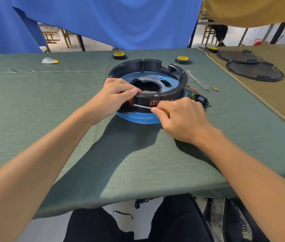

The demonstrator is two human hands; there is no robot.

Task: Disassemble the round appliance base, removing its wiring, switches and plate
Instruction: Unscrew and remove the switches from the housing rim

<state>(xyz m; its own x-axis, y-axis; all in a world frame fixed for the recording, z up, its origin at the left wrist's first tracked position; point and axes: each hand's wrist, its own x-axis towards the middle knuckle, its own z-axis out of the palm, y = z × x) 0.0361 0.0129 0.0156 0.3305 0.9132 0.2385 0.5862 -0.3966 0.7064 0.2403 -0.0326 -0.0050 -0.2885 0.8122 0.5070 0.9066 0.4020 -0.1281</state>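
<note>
The round appliance base [176,88], a black plastic ring, sits on the green cloth with a blue metal plate [155,76] inside it. My left hand [115,96] grips the near left part of the ring, fingers curled over the rim. My right hand [182,117] holds a screwdriver [142,107] whose metal shaft points left into an opening in the ring's front wall, where something red shows. Red, green and white wires [197,83] trail out on the right to a black switch block [201,99] lying on the cloth.
Two black-and-yellow tape rolls [119,55] [182,59] lie behind the base; a third [211,49] is at the far right. Two black round covers [253,70] rest on the tan cloth at right. A grey scrap [48,60] lies far left. A blue curtain hangs behind.
</note>
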